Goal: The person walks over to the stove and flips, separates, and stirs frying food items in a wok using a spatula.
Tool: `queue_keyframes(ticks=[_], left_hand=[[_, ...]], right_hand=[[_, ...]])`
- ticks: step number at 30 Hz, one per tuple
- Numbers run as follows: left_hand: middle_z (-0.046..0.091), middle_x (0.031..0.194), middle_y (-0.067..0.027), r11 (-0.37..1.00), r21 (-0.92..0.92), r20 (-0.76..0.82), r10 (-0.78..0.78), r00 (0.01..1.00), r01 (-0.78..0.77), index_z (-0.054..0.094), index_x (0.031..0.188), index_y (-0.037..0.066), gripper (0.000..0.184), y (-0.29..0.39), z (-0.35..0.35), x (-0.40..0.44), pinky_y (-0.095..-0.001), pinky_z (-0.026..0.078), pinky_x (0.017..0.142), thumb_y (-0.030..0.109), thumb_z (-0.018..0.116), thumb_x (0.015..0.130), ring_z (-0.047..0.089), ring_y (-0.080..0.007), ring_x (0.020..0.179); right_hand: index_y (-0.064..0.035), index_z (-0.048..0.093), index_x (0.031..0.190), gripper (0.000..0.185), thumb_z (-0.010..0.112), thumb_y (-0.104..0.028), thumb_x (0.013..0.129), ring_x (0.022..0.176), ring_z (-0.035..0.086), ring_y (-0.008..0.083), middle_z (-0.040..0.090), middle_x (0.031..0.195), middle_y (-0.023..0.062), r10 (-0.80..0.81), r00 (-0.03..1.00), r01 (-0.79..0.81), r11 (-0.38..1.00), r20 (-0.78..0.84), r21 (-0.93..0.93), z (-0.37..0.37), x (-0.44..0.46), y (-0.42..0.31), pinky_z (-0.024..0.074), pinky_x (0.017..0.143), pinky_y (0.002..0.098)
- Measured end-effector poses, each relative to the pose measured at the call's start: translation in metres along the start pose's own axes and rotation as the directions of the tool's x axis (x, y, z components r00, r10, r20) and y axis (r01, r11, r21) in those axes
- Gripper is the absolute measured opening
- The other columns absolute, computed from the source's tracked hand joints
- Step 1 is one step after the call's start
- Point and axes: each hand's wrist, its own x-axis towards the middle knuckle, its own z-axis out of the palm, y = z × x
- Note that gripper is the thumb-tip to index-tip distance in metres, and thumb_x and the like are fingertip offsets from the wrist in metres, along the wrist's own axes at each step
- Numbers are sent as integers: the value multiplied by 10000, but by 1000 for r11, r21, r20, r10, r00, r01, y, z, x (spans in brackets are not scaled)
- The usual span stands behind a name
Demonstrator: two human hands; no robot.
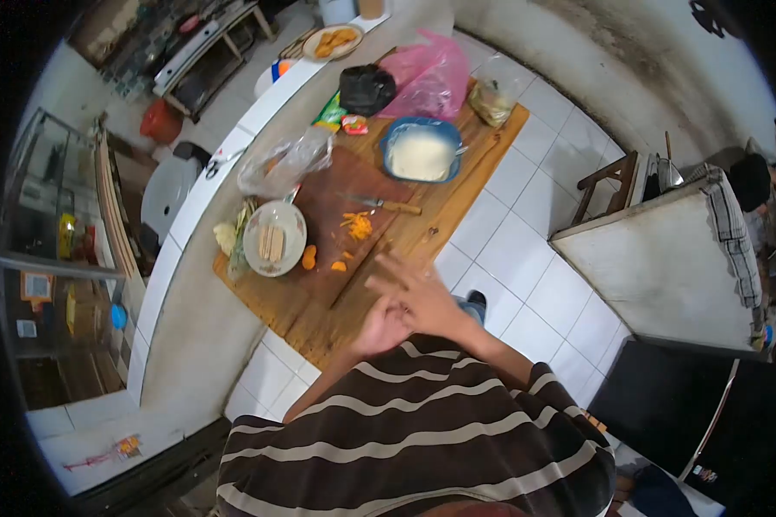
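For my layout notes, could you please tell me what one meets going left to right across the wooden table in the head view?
Round white bowl, small heap of shredded orange pieces, blue plastic tub, clear plastic bag.

1. White floor tiles, right of the hands;
2. wooden table, just ahead of them;
3. curved half-wall, tile-topped, to their left;
4. glass case, farther left, well apart;
5. stained wall, ahead and right;
6. pale counter, far right.
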Motion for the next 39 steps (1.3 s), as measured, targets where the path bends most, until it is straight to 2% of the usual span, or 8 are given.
queue_keyframes(ticks=[2, 5, 7, 14, 18, 25, 33, 39], left_hand=[[562, 1128, -88, 754, -651, -102, -199, 975, 86, 556, 1115, 0, 351, 12, 30, 36, -388, 408, 978, 298, 471, 950, 550, -204, 1072], [563, 1113, -73, 974, -226, -150, -66, 986, 31, 531, 1165, 26, 373, 14, 44, 81, -352, 427, 928, 324, 457, 954, 549, -183, 1058], [559, 1143, -77, 951, -290, -187, -162, 969, 103, 523, 1189, 46, 370, 13, 71, 131, -328, 432, 907, 328, 445, 961, 550, -172, 1043], [448, 1321, -82, 910, -410, -11, 58, 998, -57, 415, 1317, 66, 424, 35, 233, 304, -331, 409, 964, 300, 433, 964, 480, -195, 1153], [533, 1194, -96, 824, -560, -2, -102, 995, 83, 504, 1181, 33, 313, 83, 253, 359, -370, 388, 996, 254, 457, 965, 503, -205, 1133], [629, 961, -55, 979, -179, -375, 28, 926, -102, 625, 965, 27, 185, 121, 232, 453, -270, 450, 833, 202, 602, 910, 570, -121, 902], [516, 594, 19, 1000, 24, -477, 8, 879, 4, 591, 707, 50, 320, 189, 183, 652, -208, 330, 508, 286, 587, 922, 423, -61, 528], [510, 677, 19, 975, -39, -497, 170, 851, -217, 562, 756, 51, 292, 246, 123, 807, -206, 374, 576, 270, 544, 949, 456, -55, 626]], right_hand=[[-120, 432, 1354, 513, 519, -341, 899, 1329, 306, 379, 327, 1432, 199, 219, 974, -220, 975, -57, -8, -6, -25, 50, 213, 1090, 533], [-111, 431, 1358, 483, 499, -287, 913, 1325, 316, 381, 329, 1433, 199, 494, 863, -449, 845, -103, 290, -42, -76, 122, 244, 1089, 496], [-112, 425, 1367, 470, 480, -232, 915, 1334, 310, 372, 321, 1445, 187, 522, 848, -403, 748, -94, 527, -83, -105, 155, 260, 1094, 462], [-183, 422, 1382, 626, 600, -118, 785, 1359, 278, 331, 298, 1468, 149, -42, 999, 42, 993, -6, 108, -214, -142, 224, 215, 1094, 538], [-173, 469, 1334, 532, 608, -146, 822, 1336, 310, 342, 322, 1450, 146, 278, 946, -307, 932, -166, -191, -238, -146, 336, 251, 1070, 530], [-86, 534, 1218, 303, 482, -243, 964, 1244, 424, 360, 435, 1340, 183, 449, 864, -272, 797, -229, 539, -284, -113, 510, 355, 1021, 384], [-38, 565, 1142, 255, 490, -201, 960, 1031, 571, 284, 539, 1192, 138, 430, 896, -268, 724, -112, 636, -361, -6, 677, 459, 883, 349], [-22, 568, 1130, 285, 484, -243, 971, 937, 616, 232, 608, 1093, 127, 563, 819, -357, 651, -111, 670, -422, 69, 823, 478, 825, 333]])
